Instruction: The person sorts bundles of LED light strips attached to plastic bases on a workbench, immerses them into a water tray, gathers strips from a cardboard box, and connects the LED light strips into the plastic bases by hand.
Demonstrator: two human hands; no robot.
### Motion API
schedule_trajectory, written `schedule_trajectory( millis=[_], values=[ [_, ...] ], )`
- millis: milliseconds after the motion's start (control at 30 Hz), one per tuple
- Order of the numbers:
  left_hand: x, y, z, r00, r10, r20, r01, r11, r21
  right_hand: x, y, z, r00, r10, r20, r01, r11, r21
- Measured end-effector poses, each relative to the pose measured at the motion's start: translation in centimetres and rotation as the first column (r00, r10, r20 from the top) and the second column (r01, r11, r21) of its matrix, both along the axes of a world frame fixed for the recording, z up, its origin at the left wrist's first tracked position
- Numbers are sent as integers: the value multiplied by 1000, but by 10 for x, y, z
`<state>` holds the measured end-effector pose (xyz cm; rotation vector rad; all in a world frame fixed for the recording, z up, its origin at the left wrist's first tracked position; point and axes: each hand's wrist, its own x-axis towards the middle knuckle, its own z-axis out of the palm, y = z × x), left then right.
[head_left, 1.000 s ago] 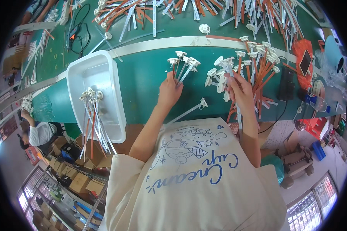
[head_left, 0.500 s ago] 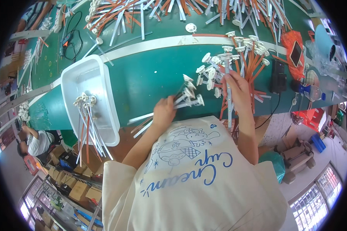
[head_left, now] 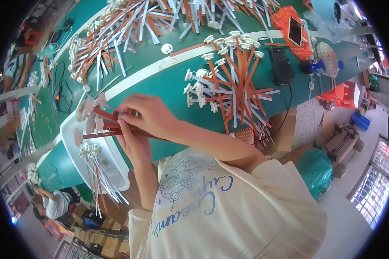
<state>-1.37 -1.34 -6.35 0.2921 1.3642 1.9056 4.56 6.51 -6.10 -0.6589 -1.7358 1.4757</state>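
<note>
Both my hands are together over the white plastic tub. My left hand [head_left: 136, 146], below, is closed around a small bundle of brown and white strips [head_left: 103, 134] with white round caps on their ends. The caps [head_left: 88, 114] are smeared by motion and hang above the tub's far part. My right hand [head_left: 149, 114] crosses over from the right, thumb and fingers pinched on the upper strips of the bundle; which strip it grips is partly hidden. Within the tub [head_left: 121, 175], another bunch of capped strips [head_left: 93, 162] rests with its tails over the near rim.
A heap of capped strips [head_left: 240, 73] lies on the green table [head_left: 173, 99] to the right. Bigger piles [head_left: 160, 19] lie beyond the white divider [head_left: 157, 64]. A black power adapter [head_left: 281, 64], a phone [head_left: 295, 31] and a bottle [head_left: 317, 67] are at the right. Another person [head_left: 58, 203] sits far left.
My right hand has swung left from the right-hand heap to meet my left hand. The left hand and its bundle have moved left over the tub. The view has turned.
</note>
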Motion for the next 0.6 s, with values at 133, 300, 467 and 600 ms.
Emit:
schedule_trajectory(
  millis=[133, 300, 467, 600],
  values=[
    [2, -1, -13, 989, -83, 121, 94, 992, -85, 60, 4, -25, 975, -212, 60, 197, 962, 191],
    [12, 21, -11, 822, -191, 537, 225, 974, 2, 200, 14, -99, 443, -635, 633, 376, 773, 512],
    [15, 22, -24, 681, -441, 584, 370, 896, 245, 238, 6, -116, 581, -510, 634, 458, 849, 264],
    [1, 30, -28, 751, -428, 503, 319, 902, 291, 236, 10, -87, 603, -467, 647, 541, 836, 99]
  ],
)
